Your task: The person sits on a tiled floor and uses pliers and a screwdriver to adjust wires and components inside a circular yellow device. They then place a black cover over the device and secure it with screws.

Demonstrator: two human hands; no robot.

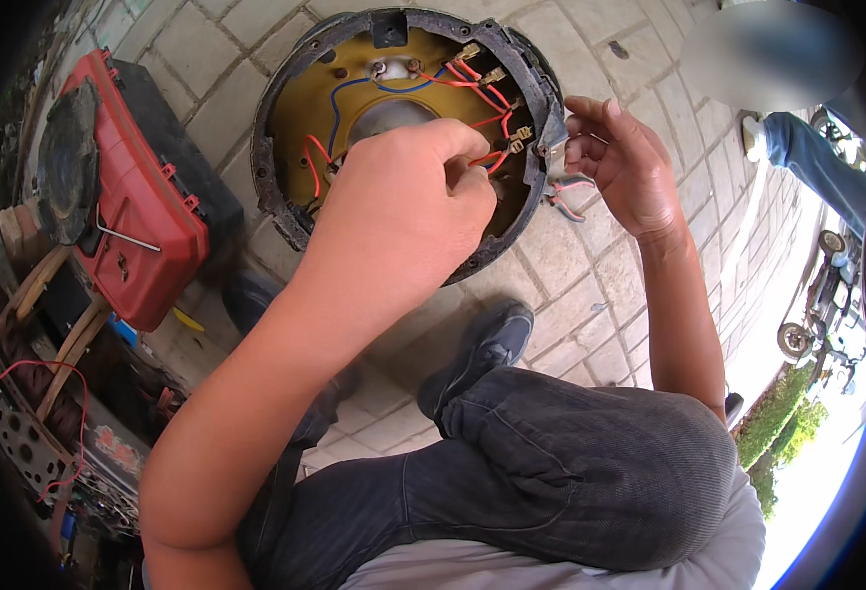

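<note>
A round, dark metal housing (268, 187) with a yellowish inner plate (339, 93) lies before me, wired inside in red and blue. My left hand (398, 197) reaches over it, thumb and forefinger pinched on a red wire (500, 157) that leads to a brass-coloured terminal (520, 138) by the right inner rim. The hand covers part of the plate. My right hand (625, 162) is beside the outer right rim, fingers loosely curled and apart, with nothing visible in them. Pliers with red-and-grey handles (572, 187) are just below its fingers; their jaws are hidden.
At left stands a red and black toolbox (143, 211), with a hex key (128, 236) and a black round part (67, 162) on its lid. Cluttered metal parts (34, 442) are at lower left. A person's leg (811, 167) and a parked motorcycle (816, 344) are at far right, beyond the paving (590, 256).
</note>
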